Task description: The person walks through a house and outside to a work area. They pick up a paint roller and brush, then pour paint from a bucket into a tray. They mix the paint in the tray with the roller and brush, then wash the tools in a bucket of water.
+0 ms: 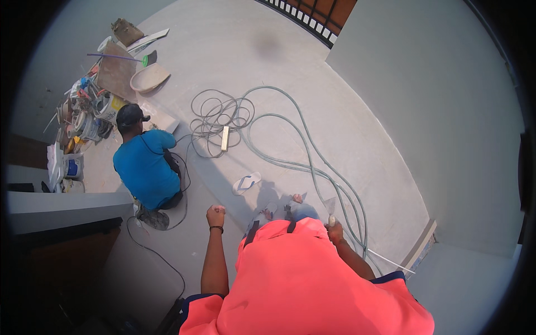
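Note:
My right hand [335, 231] is closed round the pale handle of a putty knife [330, 207], whose flat, thin blade points away from me. It hangs beside my right hip, close to the green hose [357, 206]. My left hand [215, 215], with a dark band at the wrist, is held out to the left with its fingers curled in. Nothing shows between those fingers. Past my feet lies a white flip-flop [246, 183] with blue straps.
A co-worker in a blue shirt [146, 167] crouches at the left. Coiled cable [215, 109] with a power strip [225, 138] lies ahead. Buckets [73, 167], boards [116, 71], a broom [149, 58] and a basin [149, 78] crowd the left wall. A white rod [391, 261] lies at the right.

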Demonstrator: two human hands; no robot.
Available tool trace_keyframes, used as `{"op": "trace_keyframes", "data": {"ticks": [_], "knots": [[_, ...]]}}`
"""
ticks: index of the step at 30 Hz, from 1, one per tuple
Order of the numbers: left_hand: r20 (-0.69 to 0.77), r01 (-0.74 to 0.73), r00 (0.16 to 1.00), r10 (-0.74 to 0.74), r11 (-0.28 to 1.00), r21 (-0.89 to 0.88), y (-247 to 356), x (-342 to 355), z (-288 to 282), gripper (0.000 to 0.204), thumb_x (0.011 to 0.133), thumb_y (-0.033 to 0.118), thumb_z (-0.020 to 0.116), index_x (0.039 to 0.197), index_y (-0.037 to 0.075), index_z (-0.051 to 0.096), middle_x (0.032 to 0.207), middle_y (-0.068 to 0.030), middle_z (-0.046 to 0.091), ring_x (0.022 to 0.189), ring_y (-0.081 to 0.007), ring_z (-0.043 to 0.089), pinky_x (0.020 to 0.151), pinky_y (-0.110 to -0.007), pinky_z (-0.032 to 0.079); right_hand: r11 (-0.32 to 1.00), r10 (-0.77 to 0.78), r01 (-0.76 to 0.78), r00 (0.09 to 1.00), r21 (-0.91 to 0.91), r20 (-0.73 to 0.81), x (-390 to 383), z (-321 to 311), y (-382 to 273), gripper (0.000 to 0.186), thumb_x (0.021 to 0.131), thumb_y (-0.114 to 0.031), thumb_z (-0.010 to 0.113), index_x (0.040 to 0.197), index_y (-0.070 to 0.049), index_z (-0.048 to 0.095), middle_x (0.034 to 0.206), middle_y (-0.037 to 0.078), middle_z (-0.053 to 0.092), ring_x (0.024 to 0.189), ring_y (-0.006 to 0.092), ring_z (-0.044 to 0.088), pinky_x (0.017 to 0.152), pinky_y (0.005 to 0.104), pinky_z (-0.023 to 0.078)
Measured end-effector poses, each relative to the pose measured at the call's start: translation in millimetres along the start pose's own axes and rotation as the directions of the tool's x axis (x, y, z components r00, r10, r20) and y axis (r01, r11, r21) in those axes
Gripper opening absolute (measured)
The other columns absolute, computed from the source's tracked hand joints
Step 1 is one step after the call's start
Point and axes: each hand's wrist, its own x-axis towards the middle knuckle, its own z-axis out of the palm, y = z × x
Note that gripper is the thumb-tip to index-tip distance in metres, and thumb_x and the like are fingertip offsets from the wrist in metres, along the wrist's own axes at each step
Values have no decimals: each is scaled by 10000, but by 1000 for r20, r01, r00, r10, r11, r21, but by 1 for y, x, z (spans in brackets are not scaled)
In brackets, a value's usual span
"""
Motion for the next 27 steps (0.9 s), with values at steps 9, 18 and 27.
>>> {"op": "trace_keyframes", "data": {"ticks": [9,18,27], "knots": [[-215,503,761,-612,766,-399,-59,-86,42,131,832,86,600,927,2,569,748,-88,617,600,-178,621,467,-307,490,889,-213,311,931,-336,298,204,36,-161,329,797,-165,729,985,45,559,729,114,625,547,169,591,438,342,460],[-404,720,662,-631,686,108,-122,-246,170,302,858,230,559,852,-72,549,654,-163,558,548,-263,610,490,-419,496,861,-305,442,844,-252,441,296,57,-295,331,774,-199,737,917,62,595,722,149,650,556,210,634,480,363,496],[-545,638,418,-727,662,-393,-8,-257,161,313,892,229,515,824,-75,544,680,-165,609,515,-239,603,424,-366,527,529,-118,680,652,-509,749,258,157,-314,329,765,-243,755,841,54,636,633,123,639,489,214,607,448,370,465]]}}
